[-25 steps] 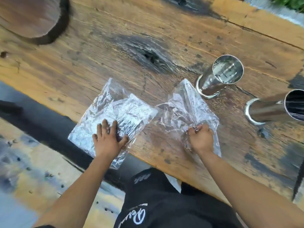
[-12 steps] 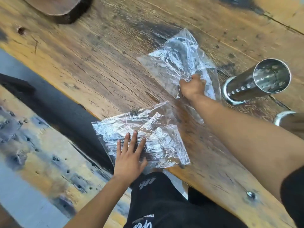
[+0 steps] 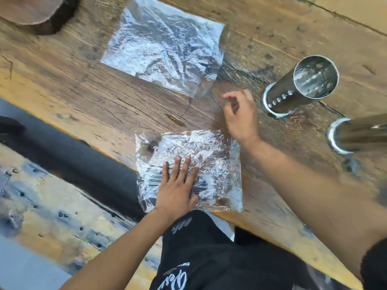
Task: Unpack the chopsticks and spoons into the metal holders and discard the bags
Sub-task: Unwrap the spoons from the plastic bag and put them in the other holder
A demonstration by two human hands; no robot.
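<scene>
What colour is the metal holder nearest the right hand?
Shiny silver, with a row of small holes near its base; head view: metal holder.

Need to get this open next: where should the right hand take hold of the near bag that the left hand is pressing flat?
Probably the near bag at its far edge, where loose, crinkled film lies clear of the dark contents. The left hand pins the near-left part flat on the table, so come from the far right, where the right hand hovers empty, and pinch the film there.
</scene>
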